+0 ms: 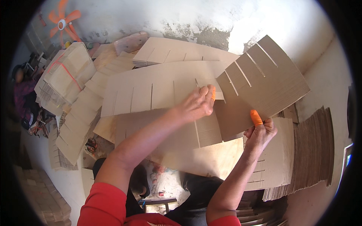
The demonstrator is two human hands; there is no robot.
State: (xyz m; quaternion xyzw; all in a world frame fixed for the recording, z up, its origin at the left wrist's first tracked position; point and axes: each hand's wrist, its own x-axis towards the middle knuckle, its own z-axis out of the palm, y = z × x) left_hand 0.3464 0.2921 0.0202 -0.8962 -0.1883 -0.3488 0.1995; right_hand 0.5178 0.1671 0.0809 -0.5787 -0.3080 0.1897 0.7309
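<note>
While right grip tight on slotted cardboard, left grip closed, contents unclear

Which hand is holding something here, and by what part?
The right hand pinches a slotted cardboard sheet at its lower edge. The left hand is closed at neighbouring cardboard; what it grips cannot be told.

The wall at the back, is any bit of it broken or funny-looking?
Yes. The wall has a rough, dark grey patch just above the rear stack of slotted cardboard. It looks odd because the pale coating seems to have flaked off there, while much of the wall is whitish.
</note>
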